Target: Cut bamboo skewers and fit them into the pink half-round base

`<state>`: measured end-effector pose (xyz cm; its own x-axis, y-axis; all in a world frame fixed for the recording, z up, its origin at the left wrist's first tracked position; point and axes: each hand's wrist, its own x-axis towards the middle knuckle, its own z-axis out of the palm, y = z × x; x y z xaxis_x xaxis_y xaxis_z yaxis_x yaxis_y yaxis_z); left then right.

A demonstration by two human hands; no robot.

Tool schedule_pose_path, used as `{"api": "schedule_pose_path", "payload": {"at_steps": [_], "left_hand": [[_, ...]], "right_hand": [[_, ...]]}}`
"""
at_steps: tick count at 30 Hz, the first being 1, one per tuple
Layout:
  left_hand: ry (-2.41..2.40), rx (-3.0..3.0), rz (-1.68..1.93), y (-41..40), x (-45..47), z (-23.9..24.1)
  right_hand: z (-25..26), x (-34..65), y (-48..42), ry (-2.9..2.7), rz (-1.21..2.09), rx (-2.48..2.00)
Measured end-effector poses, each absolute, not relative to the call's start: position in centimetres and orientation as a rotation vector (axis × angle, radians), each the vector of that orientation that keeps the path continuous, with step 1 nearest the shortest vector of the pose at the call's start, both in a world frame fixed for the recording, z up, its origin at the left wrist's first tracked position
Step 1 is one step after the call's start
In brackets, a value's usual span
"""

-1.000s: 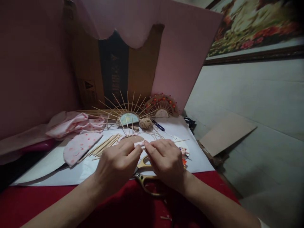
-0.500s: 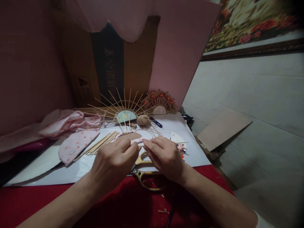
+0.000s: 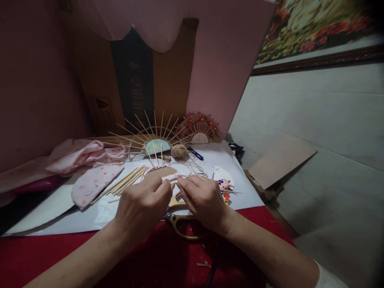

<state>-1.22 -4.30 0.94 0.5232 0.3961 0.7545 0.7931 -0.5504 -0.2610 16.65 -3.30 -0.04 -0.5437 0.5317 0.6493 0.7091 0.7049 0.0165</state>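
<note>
My left hand (image 3: 142, 202) and my right hand (image 3: 205, 202) are closed close together, thumbs and fingertips pinching a thin wooden stick (image 3: 237, 192). Its right end shows past my right hand; most of it is hidden by the fingers. Just beyond my hands lies a brown cardboard half-circle (image 3: 162, 172) edged with pink fabric, with a few sticks standing out of its far edge. Below and between my hands are scissors (image 3: 173, 225) with yellowish handles, partly covered by my right hand. A pile of wooden sticks (image 3: 127, 183) lies left of the cardboard piece.
Behind are a sunburst frame (image 3: 156, 146), a finished-looking fan shape (image 3: 200, 138), a twine ball (image 3: 179, 151) and a blue cutter (image 3: 195, 153). Pink dotted fabric (image 3: 90, 156) lies left, patterned scraps (image 3: 223, 185) right. Red cloth (image 3: 168, 260) covers the front edge.
Both hands stay pinched together, shifting slightly left in view. The stick's right end now sits lower and farther out beside my right hand. The camera view has moved slightly.
</note>
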Motion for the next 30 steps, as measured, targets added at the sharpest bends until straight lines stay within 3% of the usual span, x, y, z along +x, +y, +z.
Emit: {"api": "schedule_pose_path", "payload": {"at_steps": [12,17,25,30], "left_hand": [[-1.081,-2.922,-1.16,-3.9,-2.2,3.3],[-1.468,-2.689,-1.173,-3.0,-2.8,2.6],[-1.796,-3.306,-2.028,-2.0,-3.6,3.2],[-2.096,-3.296,-2.224,-2.2,-3.3,3.0]], "right_hand": [[2.3,18.5,-2.9,-2.292,0.252,-0.553],[1.1,18.4,-2.7,-2.303,-0.098,-0.891],[1.4,18.4,-2.9,-2.076,0.276,-0.843],[0.7,17.9,-3.3,-1.977,0.422,-0.817]]}}
